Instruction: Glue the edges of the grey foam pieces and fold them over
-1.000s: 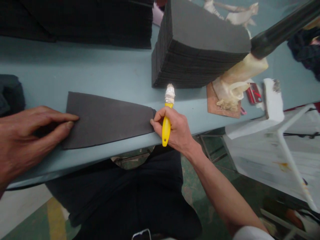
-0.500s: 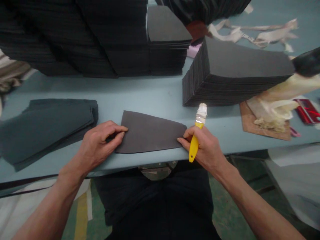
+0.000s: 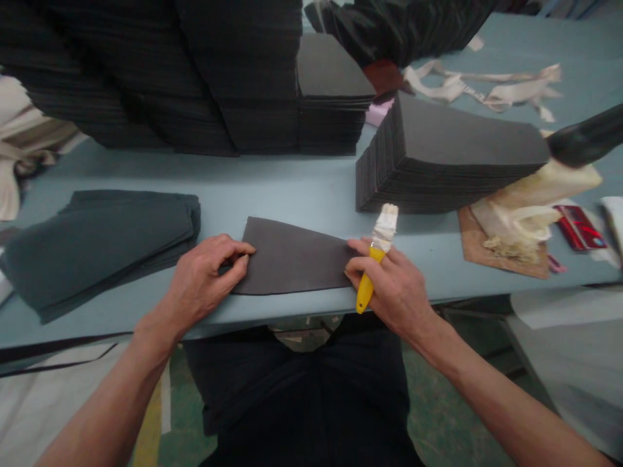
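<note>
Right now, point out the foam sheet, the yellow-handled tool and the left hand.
foam sheet [image 3: 292,259], head view, middle of top face
yellow-handled tool [image 3: 364,293], head view, yellow handle
left hand [image 3: 207,282], head view, back of hand

view: head-worn | facing: forward and down | range: close above left hand [image 3: 207,282], right hand [image 3: 394,298]

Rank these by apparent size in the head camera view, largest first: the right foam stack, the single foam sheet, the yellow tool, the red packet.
1. Foam stack
2. Single foam sheet
3. Yellow tool and red packet last: the tool looks longer but sits nearer the camera, so unranked.
</note>
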`<act>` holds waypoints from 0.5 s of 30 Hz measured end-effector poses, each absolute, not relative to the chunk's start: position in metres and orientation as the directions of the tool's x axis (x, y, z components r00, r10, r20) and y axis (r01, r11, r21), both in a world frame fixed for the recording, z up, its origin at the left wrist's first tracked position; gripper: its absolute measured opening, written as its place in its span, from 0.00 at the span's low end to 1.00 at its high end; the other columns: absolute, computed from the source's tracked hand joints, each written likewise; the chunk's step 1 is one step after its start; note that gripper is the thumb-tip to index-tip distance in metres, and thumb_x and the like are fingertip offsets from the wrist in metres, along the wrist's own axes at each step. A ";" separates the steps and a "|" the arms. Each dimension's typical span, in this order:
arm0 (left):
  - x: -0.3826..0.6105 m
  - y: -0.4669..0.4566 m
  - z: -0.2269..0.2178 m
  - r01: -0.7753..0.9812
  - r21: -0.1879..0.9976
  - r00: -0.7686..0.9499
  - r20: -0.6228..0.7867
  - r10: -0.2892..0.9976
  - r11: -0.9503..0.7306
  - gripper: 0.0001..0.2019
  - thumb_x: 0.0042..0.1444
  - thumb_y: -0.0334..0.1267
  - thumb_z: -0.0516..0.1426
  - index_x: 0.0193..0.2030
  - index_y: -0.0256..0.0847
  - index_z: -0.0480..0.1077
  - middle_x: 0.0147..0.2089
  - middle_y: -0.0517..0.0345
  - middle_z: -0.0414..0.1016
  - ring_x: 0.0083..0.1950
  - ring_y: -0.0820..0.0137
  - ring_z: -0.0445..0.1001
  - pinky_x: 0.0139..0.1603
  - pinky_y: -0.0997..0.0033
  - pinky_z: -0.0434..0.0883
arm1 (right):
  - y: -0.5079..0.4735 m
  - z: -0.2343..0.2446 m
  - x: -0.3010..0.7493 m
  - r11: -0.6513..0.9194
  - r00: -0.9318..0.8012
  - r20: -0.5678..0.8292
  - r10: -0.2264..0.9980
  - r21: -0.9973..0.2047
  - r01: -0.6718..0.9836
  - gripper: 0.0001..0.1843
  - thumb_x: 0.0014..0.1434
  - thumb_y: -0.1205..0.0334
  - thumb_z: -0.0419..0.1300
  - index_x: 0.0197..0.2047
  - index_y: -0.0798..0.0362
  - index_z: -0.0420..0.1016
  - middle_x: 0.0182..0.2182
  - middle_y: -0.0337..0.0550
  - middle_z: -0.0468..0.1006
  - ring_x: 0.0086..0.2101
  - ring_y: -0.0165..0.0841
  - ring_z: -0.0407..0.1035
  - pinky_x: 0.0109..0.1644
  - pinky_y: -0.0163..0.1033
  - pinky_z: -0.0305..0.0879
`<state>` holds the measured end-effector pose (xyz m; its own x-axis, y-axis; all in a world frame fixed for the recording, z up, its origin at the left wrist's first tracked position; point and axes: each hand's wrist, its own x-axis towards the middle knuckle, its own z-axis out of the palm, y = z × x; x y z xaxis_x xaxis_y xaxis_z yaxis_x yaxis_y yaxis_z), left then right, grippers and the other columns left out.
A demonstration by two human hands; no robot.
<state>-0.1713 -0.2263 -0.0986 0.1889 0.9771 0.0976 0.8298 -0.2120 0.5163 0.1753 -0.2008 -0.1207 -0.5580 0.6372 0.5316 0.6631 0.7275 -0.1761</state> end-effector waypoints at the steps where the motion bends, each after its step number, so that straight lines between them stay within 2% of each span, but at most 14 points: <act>1: -0.172 -0.227 -0.099 0.830 0.515 0.189 0.104 0.976 -0.216 0.18 0.72 0.48 0.52 0.51 0.41 0.81 0.39 0.54 0.79 0.43 0.62 0.79 0.50 0.61 0.73 | -0.200 -0.120 0.176 0.740 -0.578 0.511 0.636 -0.193 0.645 0.07 0.73 0.68 0.61 0.42 0.49 0.77 0.55 0.55 0.87 0.51 0.47 0.82 0.54 0.52 0.78; 5: -0.172 -0.228 -0.102 0.830 0.491 0.208 0.167 0.964 -0.264 0.17 0.73 0.47 0.52 0.51 0.42 0.80 0.39 0.55 0.78 0.43 0.64 0.78 0.49 0.62 0.74 | -0.196 -0.118 0.177 0.747 -0.605 0.467 0.645 -0.221 0.627 0.09 0.74 0.68 0.59 0.42 0.49 0.79 0.52 0.53 0.89 0.51 0.45 0.84 0.59 0.55 0.78; 7: -0.172 -0.229 -0.103 0.835 0.468 0.219 0.197 0.956 -0.288 0.16 0.74 0.46 0.52 0.51 0.43 0.80 0.42 0.55 0.79 0.45 0.64 0.79 0.51 0.62 0.75 | -0.195 -0.117 0.177 0.745 -0.603 0.470 0.645 -0.211 0.632 0.09 0.74 0.68 0.59 0.42 0.49 0.78 0.51 0.52 0.89 0.51 0.45 0.84 0.62 0.58 0.76; 10: -0.172 -0.229 -0.104 0.853 0.428 0.218 0.224 0.950 -0.297 0.16 0.74 0.46 0.52 0.51 0.44 0.80 0.47 0.52 0.80 0.51 0.61 0.80 0.55 0.59 0.76 | -0.194 -0.117 0.177 0.759 -0.612 0.480 0.629 -0.208 0.617 0.10 0.75 0.69 0.58 0.41 0.50 0.77 0.49 0.53 0.89 0.50 0.45 0.84 0.61 0.57 0.77; 15: -0.171 -0.229 -0.098 0.888 0.285 0.293 0.256 0.921 -0.362 0.16 0.74 0.44 0.52 0.52 0.43 0.80 0.54 0.48 0.81 0.56 0.56 0.80 0.60 0.52 0.77 | -0.193 -0.122 0.178 0.760 -0.617 0.464 0.635 -0.234 0.606 0.12 0.75 0.69 0.56 0.41 0.49 0.78 0.48 0.52 0.89 0.52 0.43 0.83 0.62 0.56 0.75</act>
